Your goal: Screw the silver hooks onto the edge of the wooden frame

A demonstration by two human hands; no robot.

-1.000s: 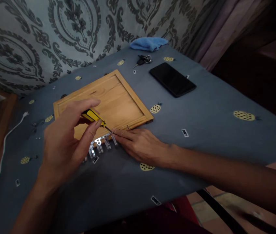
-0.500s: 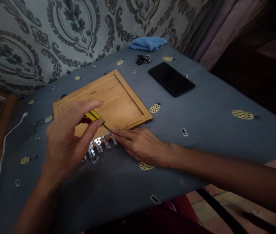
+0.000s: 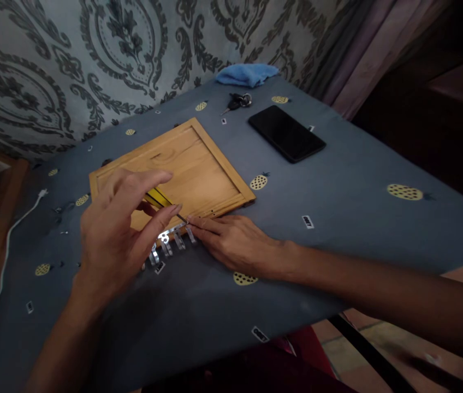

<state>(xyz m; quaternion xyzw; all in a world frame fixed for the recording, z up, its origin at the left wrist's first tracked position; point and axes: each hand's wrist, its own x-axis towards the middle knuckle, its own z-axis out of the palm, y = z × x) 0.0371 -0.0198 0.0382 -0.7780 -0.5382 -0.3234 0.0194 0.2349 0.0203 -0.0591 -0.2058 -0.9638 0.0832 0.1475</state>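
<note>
The single head camera sits above and behind the fingers (image 3: 206, 223), facing forward and down at close range; its field extends past them across the table (image 3: 350, 218) to the patterned backdrop (image 3: 127, 35).

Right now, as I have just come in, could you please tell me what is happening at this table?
A person's left hand holds a yellow-and-black screwdriver, its shaft slanting down to one end of a metal hook strip along the near edge of a wooden panel. The right hand is at that same end, beside the shaft; the tip itself is hard to make out. Farther back lie a phone, keys and a blue cloth.
</note>
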